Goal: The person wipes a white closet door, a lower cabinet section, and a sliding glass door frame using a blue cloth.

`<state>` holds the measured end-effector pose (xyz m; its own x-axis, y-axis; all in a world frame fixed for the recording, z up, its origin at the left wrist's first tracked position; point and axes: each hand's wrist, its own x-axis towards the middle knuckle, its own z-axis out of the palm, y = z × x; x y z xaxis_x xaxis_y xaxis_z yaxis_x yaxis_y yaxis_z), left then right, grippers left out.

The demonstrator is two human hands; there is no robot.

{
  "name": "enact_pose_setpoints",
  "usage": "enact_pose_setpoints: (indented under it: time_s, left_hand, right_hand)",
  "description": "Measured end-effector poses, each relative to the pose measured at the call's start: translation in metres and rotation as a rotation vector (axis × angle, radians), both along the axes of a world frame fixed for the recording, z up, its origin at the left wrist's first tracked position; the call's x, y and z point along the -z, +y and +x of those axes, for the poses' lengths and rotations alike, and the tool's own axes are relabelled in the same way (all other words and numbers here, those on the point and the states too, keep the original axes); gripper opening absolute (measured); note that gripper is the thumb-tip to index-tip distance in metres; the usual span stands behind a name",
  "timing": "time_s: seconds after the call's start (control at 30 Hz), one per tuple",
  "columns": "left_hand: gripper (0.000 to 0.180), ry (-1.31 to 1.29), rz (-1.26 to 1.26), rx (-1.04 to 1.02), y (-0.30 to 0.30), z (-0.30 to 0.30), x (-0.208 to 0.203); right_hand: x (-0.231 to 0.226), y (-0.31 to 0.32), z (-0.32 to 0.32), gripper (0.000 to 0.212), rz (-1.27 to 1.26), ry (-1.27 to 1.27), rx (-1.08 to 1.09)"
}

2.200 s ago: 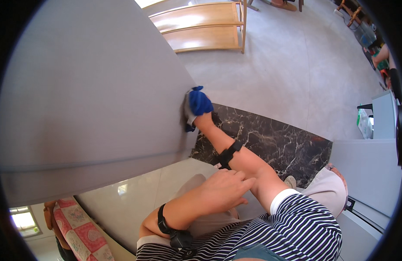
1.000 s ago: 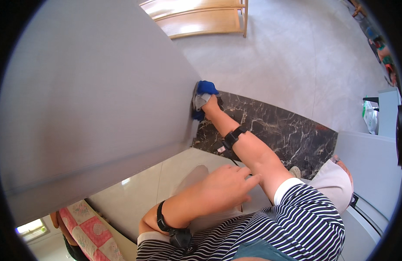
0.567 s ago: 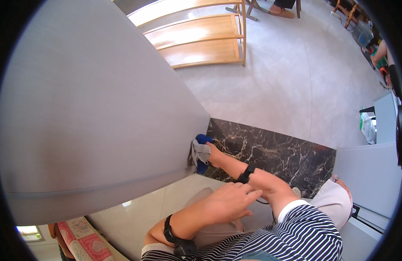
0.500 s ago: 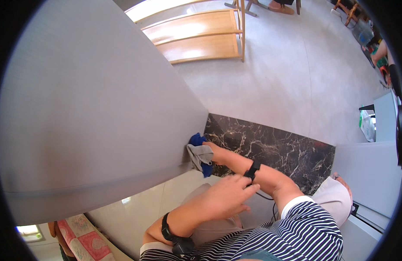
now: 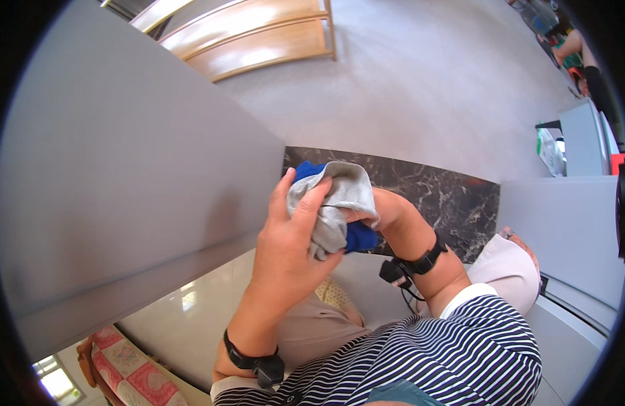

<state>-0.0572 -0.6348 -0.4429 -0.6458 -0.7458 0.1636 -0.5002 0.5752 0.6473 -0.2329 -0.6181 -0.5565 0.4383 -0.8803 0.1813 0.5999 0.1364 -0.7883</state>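
Both hands meet in front of the person's chest, bunched around a rag. The left hand (image 5: 285, 247) comes up from below with its palm wrapped about the grey cloth (image 5: 336, 203); its thumb and fingers are curled over the crumpled folds, closed enough to pinch the fabric but not balled into a fist. The right hand (image 5: 383, 210) reaches in from the other side and is mostly hidden behind the cloth; what shows of it is clenched on the far edge of the same rag, so the cloth is held between the two hands. A blue part (image 5: 360, 237) of the rag or a second blue cloth peeks out above and below the grey folds; I cannot tell which it is. The bundle hangs in the air, clear of the large grey panel (image 5: 123, 176) that fills the left of the view and just beside its edge. Each wrist carries a black band, the right one (image 5: 424, 260) with a small black unit and cable. Behind the hands runs a dark marbled slab (image 5: 455, 196), with grey floor (image 5: 427, 88) beyond and wooden benches (image 5: 258, 40) farther off.
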Motion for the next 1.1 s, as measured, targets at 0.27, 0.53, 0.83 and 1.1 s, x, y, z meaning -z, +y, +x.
enact_pose_setpoints:
  time_s: [0.27,0.53,0.83,1.1]
  left_hand:
    - [0.057,-0.174,0.309,0.277,-0.007,-0.004,0.016]
    - [0.047,-0.314,0.523,0.734,0.020,-0.003,0.023]
    - [0.049,-0.326,0.524,0.704,0.012,-0.003,0.043]
    - [0.053,-0.417,0.595,0.733,-0.005,-0.011,0.057]
  right_hand:
    - [0.101,-0.002,-0.077,0.052,0.531,1.169,-0.142]
    - [0.162,0.133,-0.117,0.075,1.173,1.840,-0.892]
    - [0.219,0.223,-0.104,0.044,0.917,1.742,-1.031]
    - [0.223,0.247,-0.086,0.030,0.749,1.887,-1.105]
